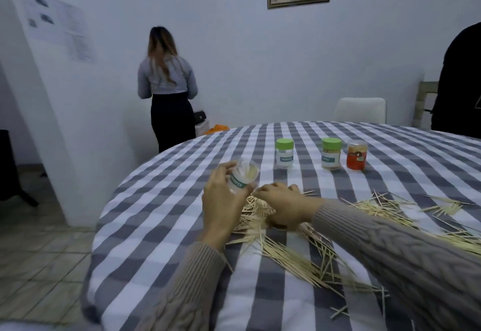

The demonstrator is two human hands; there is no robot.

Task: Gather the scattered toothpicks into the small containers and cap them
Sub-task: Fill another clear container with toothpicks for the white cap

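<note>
My left hand (221,200) holds an uncapped clear toothpick container (243,175), tilted with its mouth toward the right and a few toothpicks inside. My right hand (282,205) rests curled on a heap of scattered toothpicks (294,255) just right of the container; whether it pinches any is hidden. More toothpicks (385,209) lie spread to the right. Farther back stand two green-capped containers, one nearly empty (284,153) and one full (331,153), and a red-labelled jar (357,155).
The round table has a grey-and-white checked cloth (161,239), its edge curving at left. A person (166,88) stands by the wall facing away. Another person in black (458,80) is at far right. A white chair (360,113) sits behind the table.
</note>
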